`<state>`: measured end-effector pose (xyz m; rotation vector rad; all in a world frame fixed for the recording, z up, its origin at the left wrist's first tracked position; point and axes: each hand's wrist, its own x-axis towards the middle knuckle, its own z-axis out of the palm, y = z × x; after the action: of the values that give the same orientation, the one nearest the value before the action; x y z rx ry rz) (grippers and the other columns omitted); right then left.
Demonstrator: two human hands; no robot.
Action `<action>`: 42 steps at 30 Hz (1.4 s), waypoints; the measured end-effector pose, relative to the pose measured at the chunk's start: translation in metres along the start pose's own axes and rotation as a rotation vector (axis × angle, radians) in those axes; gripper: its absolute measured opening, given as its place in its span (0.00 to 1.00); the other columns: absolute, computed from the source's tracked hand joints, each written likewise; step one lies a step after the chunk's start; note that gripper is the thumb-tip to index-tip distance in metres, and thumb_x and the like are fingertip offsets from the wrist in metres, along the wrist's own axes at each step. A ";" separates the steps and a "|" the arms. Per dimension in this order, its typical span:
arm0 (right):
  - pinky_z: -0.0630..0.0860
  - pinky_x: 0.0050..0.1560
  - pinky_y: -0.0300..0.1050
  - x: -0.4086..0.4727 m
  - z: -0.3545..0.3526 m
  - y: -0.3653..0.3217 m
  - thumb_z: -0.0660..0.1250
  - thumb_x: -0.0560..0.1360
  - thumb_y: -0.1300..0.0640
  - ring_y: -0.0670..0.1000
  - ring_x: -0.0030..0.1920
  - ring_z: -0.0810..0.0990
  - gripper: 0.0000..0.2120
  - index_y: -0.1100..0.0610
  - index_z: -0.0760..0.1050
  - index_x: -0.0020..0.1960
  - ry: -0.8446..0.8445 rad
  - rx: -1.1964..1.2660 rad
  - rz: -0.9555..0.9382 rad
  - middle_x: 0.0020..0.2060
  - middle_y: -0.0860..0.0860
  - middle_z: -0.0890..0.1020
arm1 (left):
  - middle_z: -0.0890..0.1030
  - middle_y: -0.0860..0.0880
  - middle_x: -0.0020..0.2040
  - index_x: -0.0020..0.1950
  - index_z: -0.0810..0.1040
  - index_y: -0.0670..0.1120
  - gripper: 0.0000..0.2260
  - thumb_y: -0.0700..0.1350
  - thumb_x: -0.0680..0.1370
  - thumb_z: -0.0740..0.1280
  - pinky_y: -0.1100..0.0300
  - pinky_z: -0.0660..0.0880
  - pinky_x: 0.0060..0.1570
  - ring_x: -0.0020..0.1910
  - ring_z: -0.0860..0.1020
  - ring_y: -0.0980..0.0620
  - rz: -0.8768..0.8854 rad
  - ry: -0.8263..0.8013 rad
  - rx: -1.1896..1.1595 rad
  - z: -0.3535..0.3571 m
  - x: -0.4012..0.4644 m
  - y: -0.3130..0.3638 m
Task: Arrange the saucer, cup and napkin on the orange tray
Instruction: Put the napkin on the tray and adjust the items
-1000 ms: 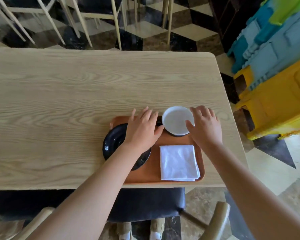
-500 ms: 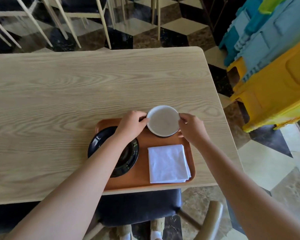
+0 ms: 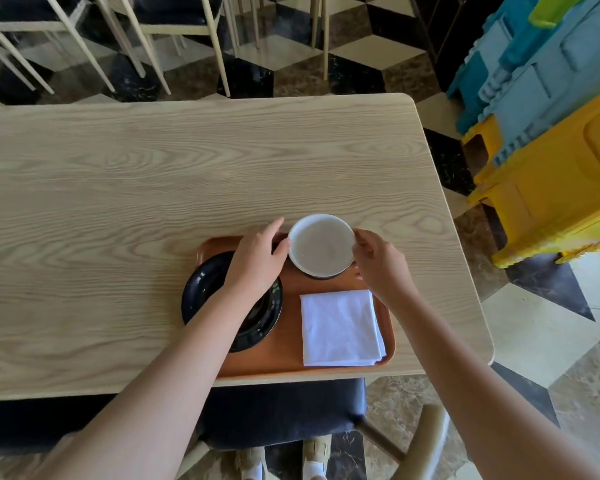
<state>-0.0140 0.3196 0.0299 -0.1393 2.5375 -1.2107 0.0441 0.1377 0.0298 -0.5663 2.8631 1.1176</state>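
Note:
The orange tray [image 3: 284,358] lies at the near edge of the wooden table [image 3: 153,185]. A white cup [image 3: 321,245] with a dark outside stands at the tray's far right corner. My left hand [image 3: 257,261] grips its left side and my right hand [image 3: 381,265] grips its right side. A black saucer [image 3: 201,289] sits on the tray's left part, overhanging the rim, and my left wrist hides much of it. A folded white napkin [image 3: 340,327] lies flat on the tray's right part, near my right forearm.
A dark-cushioned chair [image 3: 284,410] is tucked under the table's near edge. More chairs [image 3: 174,26] stand beyond the far edge. Stacked yellow and blue plastic stools [image 3: 551,161] stand to the right of the table.
Both hands have closed from spread-out over the tray onto the sides of the cup. The view has shifted, so the tray sits further left and lower.

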 end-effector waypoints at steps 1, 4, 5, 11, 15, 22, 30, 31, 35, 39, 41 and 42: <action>0.76 0.48 0.45 -0.005 -0.003 0.003 0.59 0.76 0.58 0.52 0.47 0.81 0.14 0.50 0.75 0.59 0.034 -0.030 -0.027 0.50 0.51 0.83 | 0.77 0.42 0.63 0.68 0.70 0.42 0.19 0.43 0.78 0.63 0.54 0.67 0.64 0.64 0.72 0.45 0.030 0.081 0.033 0.000 -0.009 0.001; 0.76 0.46 0.46 -0.035 -0.014 0.022 0.64 0.75 0.59 0.54 0.51 0.80 0.14 0.55 0.76 0.60 0.160 -0.228 -0.202 0.55 0.52 0.82 | 0.77 0.40 0.60 0.65 0.71 0.40 0.17 0.42 0.77 0.62 0.57 0.68 0.60 0.59 0.72 0.46 0.272 0.283 0.103 0.011 -0.048 0.005; 0.78 0.48 0.49 -0.046 -0.016 0.031 0.67 0.74 0.60 0.57 0.54 0.80 0.14 0.58 0.76 0.59 0.175 -0.322 -0.289 0.56 0.54 0.81 | 0.77 0.40 0.60 0.65 0.71 0.41 0.16 0.43 0.77 0.61 0.56 0.69 0.59 0.59 0.73 0.47 0.356 0.264 0.127 0.018 -0.062 0.005; 0.70 0.63 0.59 -0.090 -0.016 0.071 0.58 0.75 0.48 0.58 0.68 0.69 0.24 0.59 0.72 0.66 -0.123 -0.826 -0.575 0.68 0.56 0.72 | 0.69 0.42 0.72 0.71 0.67 0.43 0.23 0.48 0.77 0.60 0.51 0.68 0.66 0.71 0.66 0.46 0.499 -0.084 0.472 0.075 -0.122 0.005; 0.74 0.59 0.57 -0.097 -0.012 0.069 0.53 0.73 0.47 0.55 0.66 0.73 0.26 0.58 0.74 0.65 -0.194 -0.917 -0.493 0.66 0.56 0.75 | 0.72 0.44 0.69 0.67 0.72 0.44 0.21 0.51 0.76 0.63 0.53 0.69 0.65 0.69 0.69 0.48 0.454 -0.157 0.605 0.079 -0.128 0.004; 0.59 0.71 0.48 -0.103 0.001 0.061 0.51 0.74 0.48 0.54 0.67 0.71 0.26 0.58 0.73 0.65 -0.188 -0.936 -0.462 0.67 0.55 0.73 | 0.69 0.43 0.71 0.70 0.69 0.42 0.25 0.55 0.78 0.57 0.52 0.66 0.68 0.71 0.65 0.49 0.419 -0.190 0.669 0.071 -0.127 -0.006; 0.73 0.61 0.56 -0.106 0.018 0.055 0.51 0.73 0.49 0.53 0.66 0.74 0.26 0.58 0.75 0.64 -0.189 -0.928 -0.441 0.66 0.55 0.75 | 0.67 0.41 0.72 0.71 0.66 0.40 0.30 0.60 0.76 0.56 0.49 0.69 0.66 0.72 0.63 0.46 0.397 -0.199 0.696 0.067 -0.133 -0.018; 0.73 0.61 0.56 -0.107 0.019 0.057 0.51 0.73 0.49 0.53 0.66 0.74 0.26 0.58 0.74 0.64 -0.181 -0.934 -0.441 0.66 0.55 0.75 | 0.67 0.41 0.72 0.70 0.67 0.40 0.30 0.60 0.76 0.56 0.49 0.69 0.66 0.72 0.64 0.47 0.403 -0.190 0.700 0.067 -0.133 -0.018; 0.73 0.62 0.56 -0.108 0.021 0.059 0.51 0.73 0.49 0.53 0.66 0.73 0.26 0.58 0.73 0.65 -0.169 -0.945 -0.435 0.66 0.55 0.75 | 0.67 0.42 0.72 0.70 0.67 0.41 0.30 0.60 0.77 0.50 0.49 0.67 0.67 0.72 0.64 0.47 0.408 -0.189 0.709 0.067 -0.133 -0.019; 0.72 0.62 0.57 -0.108 0.021 0.059 0.51 0.74 0.49 0.54 0.67 0.72 0.26 0.58 0.73 0.66 -0.182 -0.940 -0.420 0.67 0.55 0.74 | 0.66 0.41 0.72 0.71 0.66 0.40 0.31 0.60 0.77 0.50 0.49 0.66 0.68 0.72 0.63 0.46 0.403 -0.209 0.721 0.069 -0.132 -0.021; 0.72 0.62 0.57 -0.108 0.020 0.059 0.53 0.74 0.49 0.54 0.67 0.72 0.25 0.58 0.73 0.66 -0.195 -0.927 -0.417 0.67 0.55 0.74 | 0.67 0.41 0.72 0.71 0.66 0.40 0.30 0.60 0.77 0.50 0.49 0.65 0.68 0.72 0.63 0.46 0.403 -0.212 0.709 0.068 -0.133 -0.020; 0.71 0.63 0.58 -0.109 0.019 0.056 0.56 0.75 0.49 0.55 0.68 0.71 0.24 0.58 0.72 0.66 -0.204 -0.914 -0.410 0.68 0.55 0.73 | 0.67 0.42 0.72 0.71 0.66 0.40 0.30 0.60 0.77 0.50 0.49 0.66 0.67 0.72 0.63 0.46 0.394 -0.234 0.702 0.066 -0.134 -0.018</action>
<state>0.0975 0.3658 0.0022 -0.9612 2.7289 -0.0240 0.1675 0.2125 -0.0116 0.1563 2.9252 0.1082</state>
